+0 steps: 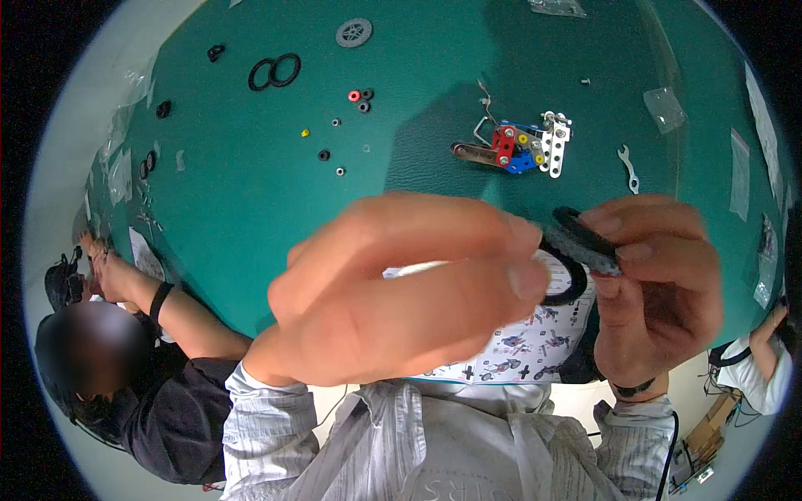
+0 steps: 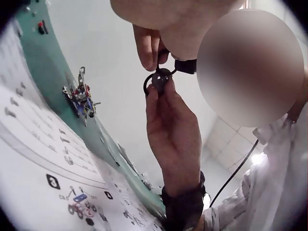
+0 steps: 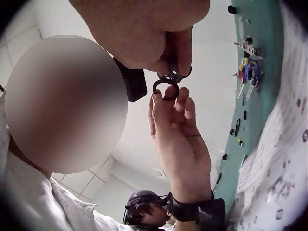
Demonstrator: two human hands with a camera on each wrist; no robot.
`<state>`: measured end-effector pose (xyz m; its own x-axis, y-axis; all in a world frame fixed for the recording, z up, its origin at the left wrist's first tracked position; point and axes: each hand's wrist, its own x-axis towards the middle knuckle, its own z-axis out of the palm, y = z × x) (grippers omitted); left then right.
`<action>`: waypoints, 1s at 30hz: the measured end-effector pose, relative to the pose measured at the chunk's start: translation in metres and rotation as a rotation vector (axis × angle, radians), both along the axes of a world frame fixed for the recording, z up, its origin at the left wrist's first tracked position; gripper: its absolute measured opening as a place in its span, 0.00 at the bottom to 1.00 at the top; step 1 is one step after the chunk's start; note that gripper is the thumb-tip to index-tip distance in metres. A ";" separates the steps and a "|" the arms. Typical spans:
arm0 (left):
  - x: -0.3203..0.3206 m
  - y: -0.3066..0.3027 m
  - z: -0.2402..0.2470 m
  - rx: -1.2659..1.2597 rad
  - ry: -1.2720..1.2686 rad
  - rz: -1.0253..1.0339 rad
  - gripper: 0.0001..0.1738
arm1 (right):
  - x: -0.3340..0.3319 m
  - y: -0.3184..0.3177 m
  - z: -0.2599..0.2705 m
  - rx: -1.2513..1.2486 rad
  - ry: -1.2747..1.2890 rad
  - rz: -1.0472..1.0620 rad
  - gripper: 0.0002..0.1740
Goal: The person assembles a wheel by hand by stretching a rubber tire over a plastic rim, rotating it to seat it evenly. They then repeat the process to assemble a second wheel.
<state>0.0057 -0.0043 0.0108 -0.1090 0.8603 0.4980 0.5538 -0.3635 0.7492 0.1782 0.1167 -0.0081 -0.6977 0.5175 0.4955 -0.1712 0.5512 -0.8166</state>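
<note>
In the head view my left hand pinches a black rubber ring between thumb and fingertips. Close beside it, my right hand grips a grey wheel by its edge, with black rubber along one side. The left wrist view shows the right hand with its thumb and fingers on the wheel. From the right wrist, the left hand holds the ring just below the wheel. Whether ring and wheel touch is unclear.
A red, blue and silver assembly, a wrench, another grey wheel, two black rings and small parts lie on the green table. Printed instructions are below the hands. Another person sits at left.
</note>
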 end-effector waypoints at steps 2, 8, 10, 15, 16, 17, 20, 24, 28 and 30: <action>0.001 0.002 -0.001 0.042 -0.037 -0.043 0.17 | 0.002 0.002 0.004 0.067 -0.027 -0.004 0.11; 0.013 0.004 -0.011 0.138 -0.012 0.001 0.19 | 0.005 0.003 0.012 0.128 -0.041 0.051 0.09; 0.014 0.004 -0.012 0.155 -0.017 0.013 0.20 | 0.005 0.002 0.013 0.105 -0.033 0.057 0.10; 0.016 0.003 -0.010 0.159 -0.032 0.048 0.21 | 0.000 -0.001 0.011 -0.011 -0.002 0.073 0.12; 0.016 0.003 -0.011 0.167 -0.032 0.054 0.22 | 0.000 0.000 0.011 -0.030 -0.001 0.082 0.12; 0.016 0.004 -0.013 0.182 -0.034 0.055 0.22 | -0.001 -0.001 0.008 -0.055 0.005 0.082 0.13; 0.016 0.001 -0.010 0.139 -0.046 0.043 0.24 | 0.002 0.000 0.002 -0.156 0.020 0.108 0.14; 0.010 0.000 -0.002 0.047 -0.081 -0.008 0.25 | 0.001 -0.001 -0.003 -0.211 0.047 0.141 0.14; 0.009 0.000 -0.005 0.059 -0.096 0.025 0.23 | 0.001 0.003 -0.003 -0.149 0.037 0.168 0.14; 0.012 0.001 -0.009 0.091 -0.112 0.048 0.22 | 0.000 0.003 -0.001 -0.133 0.047 0.180 0.14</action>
<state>0.0178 -0.0032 0.0018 -0.2080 0.8045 0.5563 0.4871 -0.4080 0.7722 0.1779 0.1197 -0.0094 -0.7624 0.4494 0.4655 -0.2971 0.3959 -0.8689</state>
